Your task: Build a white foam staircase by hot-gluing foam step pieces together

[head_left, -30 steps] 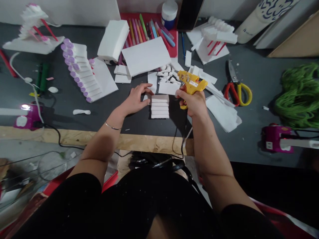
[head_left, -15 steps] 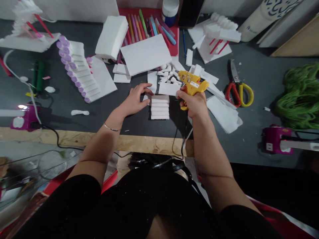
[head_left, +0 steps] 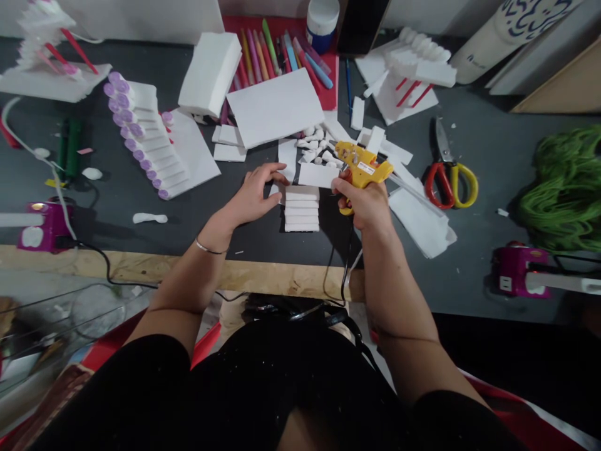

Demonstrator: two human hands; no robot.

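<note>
My right hand (head_left: pixel 364 197) is wrapped round a yellow hot glue gun (head_left: pixel 360 164), its nozzle pointing left over a pile of small white twisted pieces (head_left: pixel 315 149). My left hand (head_left: pixel 256 194) rests on the table, thumb and fingers apart, beside a small stepped block of white foam strips (head_left: pixel 302 210). A small white piece partly shows between the left thumb and fingers; whether they touch it I cannot tell. Just behind the stepped block lies a flat white rectangle (head_left: pixel 317 175), close to the right fingertips.
A white staircase model with purple discs (head_left: pixel 164 138) stands at the left. Scissors (head_left: pixel 446 169) and green yarn (head_left: pixel 563 181) lie to the right. Behind are a white foam block (head_left: pixel 209 75), markers (head_left: pixel 263 50) and a lidded jar (head_left: pixel 322 25). The glue gun's cord hangs over the wooden edge (head_left: pixel 282 279).
The view has shifted slightly, so the table appears a little lower. Both hands keep nearly the same pose, and the glue gun stays in my right hand.
</note>
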